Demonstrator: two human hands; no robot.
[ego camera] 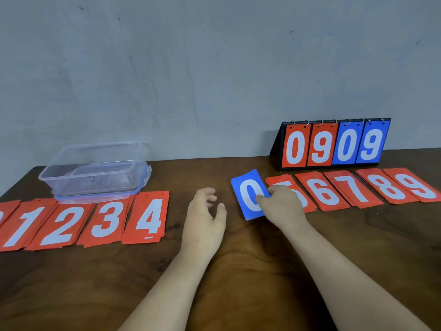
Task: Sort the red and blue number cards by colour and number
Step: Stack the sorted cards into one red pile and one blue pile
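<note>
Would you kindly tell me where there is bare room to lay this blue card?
Widest: near strip of the dark wooden table, before both red card rows. Also bare: the back strip between clear plastic box and black flip scoreboard. The left hand fills the gap between red 4 stack and blue 0 card. Both rows are crowded, overlapping.

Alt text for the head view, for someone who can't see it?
The right hand pinches a blue 0 card between red piles 1 to 4 and 5 to 9 on the wooden table. The left hand is open beside it.
</note>
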